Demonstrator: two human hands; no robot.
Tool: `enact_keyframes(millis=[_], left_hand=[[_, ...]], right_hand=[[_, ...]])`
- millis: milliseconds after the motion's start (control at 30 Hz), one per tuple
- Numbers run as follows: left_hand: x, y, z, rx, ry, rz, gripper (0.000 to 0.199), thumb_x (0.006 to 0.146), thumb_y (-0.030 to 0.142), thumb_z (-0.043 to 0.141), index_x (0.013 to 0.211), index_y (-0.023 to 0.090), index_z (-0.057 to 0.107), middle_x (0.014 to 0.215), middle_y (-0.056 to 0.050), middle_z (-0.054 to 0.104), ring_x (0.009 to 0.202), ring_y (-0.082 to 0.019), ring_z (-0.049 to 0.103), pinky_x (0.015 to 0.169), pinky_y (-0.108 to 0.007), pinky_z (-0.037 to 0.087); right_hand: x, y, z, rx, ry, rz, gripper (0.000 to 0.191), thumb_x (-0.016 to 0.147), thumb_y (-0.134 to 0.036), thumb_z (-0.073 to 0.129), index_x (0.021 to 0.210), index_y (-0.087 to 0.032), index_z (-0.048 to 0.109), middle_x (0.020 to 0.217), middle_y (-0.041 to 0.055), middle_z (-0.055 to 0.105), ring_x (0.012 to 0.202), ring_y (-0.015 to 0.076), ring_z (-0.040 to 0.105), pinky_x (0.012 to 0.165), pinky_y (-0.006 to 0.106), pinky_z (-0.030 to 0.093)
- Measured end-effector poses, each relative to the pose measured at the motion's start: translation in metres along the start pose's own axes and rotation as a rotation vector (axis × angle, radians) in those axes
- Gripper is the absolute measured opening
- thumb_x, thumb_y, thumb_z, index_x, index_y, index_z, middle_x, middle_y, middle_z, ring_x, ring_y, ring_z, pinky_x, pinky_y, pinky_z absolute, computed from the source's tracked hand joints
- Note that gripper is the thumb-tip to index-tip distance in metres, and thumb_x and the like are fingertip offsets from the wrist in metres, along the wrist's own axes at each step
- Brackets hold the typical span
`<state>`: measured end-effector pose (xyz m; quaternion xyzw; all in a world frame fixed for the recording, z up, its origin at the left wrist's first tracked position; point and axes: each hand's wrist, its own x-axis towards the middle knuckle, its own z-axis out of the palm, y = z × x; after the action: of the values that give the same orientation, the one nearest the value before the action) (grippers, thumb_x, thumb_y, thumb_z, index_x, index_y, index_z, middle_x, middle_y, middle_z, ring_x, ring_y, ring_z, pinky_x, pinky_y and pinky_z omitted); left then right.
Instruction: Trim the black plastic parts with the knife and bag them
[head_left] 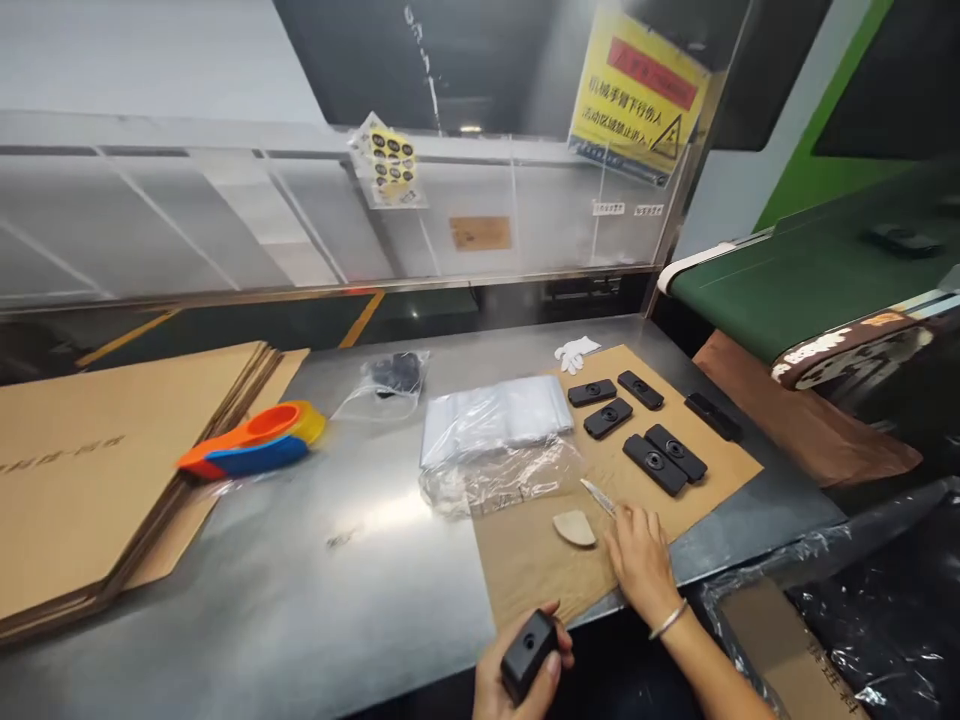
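My left hand (499,680) is wrapped round a small black block-shaped part (529,655) with a round recess in its face, near the table's front edge. At the right, my right hand (642,560) has its fingers closed at the lower end of a knife-like pointed tool (598,496), over the brown cardboard sheet (517,570). Beside the tool lies a beige wedge-shaped piece (574,528). Several flat black parts (654,463) with round centres rest farther back on the cardboard.
Clear plastic bags (499,420) lie mid-table. Left are an orange and blue tape dispenser (259,440) and stacked cardboard (112,460). A white glove (576,353) lies behind the parts. The green conveyor (780,290) stands right, a clear panel (315,220) behind.
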<state>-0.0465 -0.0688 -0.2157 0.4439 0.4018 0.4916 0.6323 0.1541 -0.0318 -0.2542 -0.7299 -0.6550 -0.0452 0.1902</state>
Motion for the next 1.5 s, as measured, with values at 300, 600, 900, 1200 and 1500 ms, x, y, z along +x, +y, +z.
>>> enact_keyframes(millis=[300,600,900,1200,1500], left_hand=[[-0.007,0.006,-0.019,0.304,-0.259,0.341,0.040,0.076,0.015,0.053,0.115,0.022,0.051,0.084,-0.006,0.065,0.070,-0.017,0.063,0.068,-0.030,0.050],[-0.011,0.010,-0.026,0.536,-0.247,0.467,0.046,0.069,0.013,0.055,0.115,0.022,0.050,0.084,-0.005,0.067,0.077,-0.019,0.064,0.070,-0.032,0.050],[-0.003,0.006,-0.026,0.463,-0.240,0.523,0.043,0.069,0.016,0.054,0.112,0.020,0.052,0.087,-0.009,0.068,0.073,-0.021,0.063,0.063,-0.031,0.050],[-0.007,0.007,-0.027,0.493,-0.231,0.425,0.042,0.069,0.014,0.058,0.110,0.020,0.056,0.085,-0.010,0.068,0.073,-0.022,0.064,0.065,-0.031,0.050],[-0.010,0.004,-0.027,0.486,-0.236,0.415,0.033,0.069,0.016,0.054,0.102,0.018,0.060,0.078,-0.011,0.068,0.067,-0.023,0.063,0.061,-0.033,0.048]], right_hand=[[0.011,-0.030,0.020,0.099,-0.185,-0.258,0.034,0.083,-0.019,0.047,0.117,-0.019,0.051,0.113,0.0122,0.054,0.102,0.0264,0.047,0.085,0.040,0.040],[0.019,-0.035,0.012,0.227,-0.249,-0.254,0.032,0.081,-0.023,0.051,0.112,-0.015,0.055,0.092,0.0101,0.055,0.086,0.0225,0.054,0.076,0.034,0.048],[-0.026,-0.079,-0.100,0.731,-0.216,-0.672,0.063,0.079,-0.024,0.054,0.137,-0.022,0.029,0.093,0.0098,0.052,0.081,0.0215,0.052,0.067,0.035,0.050],[-0.029,-0.080,-0.094,0.642,-0.227,-0.689,0.063,0.079,-0.020,0.052,0.137,-0.023,0.028,0.086,0.0092,0.058,0.075,0.0214,0.054,0.061,0.033,0.049],[-0.025,-0.081,-0.095,0.612,-0.285,-0.689,0.060,0.077,-0.017,0.052,0.135,-0.019,0.034,0.091,0.0109,0.056,0.079,0.0213,0.052,0.067,0.034,0.050]])
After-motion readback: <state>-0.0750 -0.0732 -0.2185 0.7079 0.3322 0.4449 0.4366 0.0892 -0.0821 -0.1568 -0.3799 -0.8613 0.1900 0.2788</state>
